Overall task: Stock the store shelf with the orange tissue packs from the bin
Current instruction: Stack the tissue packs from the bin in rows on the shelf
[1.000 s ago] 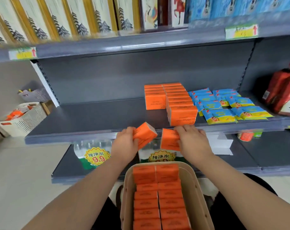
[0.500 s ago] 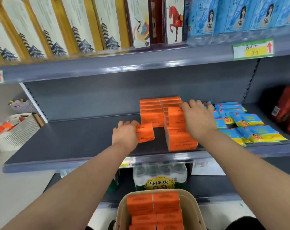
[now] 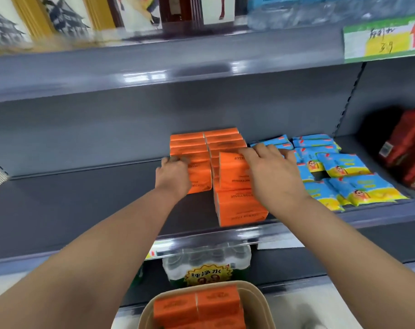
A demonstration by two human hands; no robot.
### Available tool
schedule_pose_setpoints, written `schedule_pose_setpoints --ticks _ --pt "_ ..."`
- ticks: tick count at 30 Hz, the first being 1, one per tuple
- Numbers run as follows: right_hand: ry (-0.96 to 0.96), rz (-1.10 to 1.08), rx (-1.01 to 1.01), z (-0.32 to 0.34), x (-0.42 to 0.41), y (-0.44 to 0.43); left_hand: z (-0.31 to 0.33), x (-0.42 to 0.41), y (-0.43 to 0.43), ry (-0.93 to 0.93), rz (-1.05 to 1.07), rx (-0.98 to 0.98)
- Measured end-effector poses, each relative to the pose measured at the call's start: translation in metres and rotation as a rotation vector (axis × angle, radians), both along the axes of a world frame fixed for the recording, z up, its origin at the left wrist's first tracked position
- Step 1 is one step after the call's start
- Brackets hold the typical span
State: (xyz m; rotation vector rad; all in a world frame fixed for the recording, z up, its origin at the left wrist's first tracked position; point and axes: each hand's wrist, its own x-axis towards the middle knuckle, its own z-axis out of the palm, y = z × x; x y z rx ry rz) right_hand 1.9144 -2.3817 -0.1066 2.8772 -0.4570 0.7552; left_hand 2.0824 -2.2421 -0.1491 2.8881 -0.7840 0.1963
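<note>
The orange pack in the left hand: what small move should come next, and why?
Probably set it down and let go. The left hand holds the orange pack at the front of the left orange row, low over the shelf, while the right hand is on its own pack.
</note>
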Motion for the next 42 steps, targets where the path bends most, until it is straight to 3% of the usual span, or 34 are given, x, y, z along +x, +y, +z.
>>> schedule_pose_setpoints --ticks 7,12,18,23,29,35,42 --pt "-0.012 0.005 0.013 0.002 0.003 0.0 -0.01 0.005 0.009 -0.056 0.0 -0.193" --pt "-0.106 0.145 0.059 0.021 0.031 0.026 -0.001 0.002 0.049 -0.051 0.028 -0.371" --pt "0.055 0.273 0.191 0.009 0.08 0.075 0.004 -0.002 0.092 0.04 -0.02 -0.479" --pt "0.225 0.217 0.222 -0.024 0.09 0.083 -0.011 -0.016 0.095 0.229 -0.149 -0.385" --pt "0.255 0.154 0.17 -0.038 0.091 0.08 -0.026 -0.02 0.083 0.337 -0.148 -0.398" --pt "0.246 0.12 0.121 -0.04 0.094 0.079 -0.024 -0.026 0.079 0.359 -0.092 -0.411" --pt "0.125 0.159 0.075 -0.041 0.061 0.086 -0.026 -0.055 0.103 0.244 -0.101 -0.47"
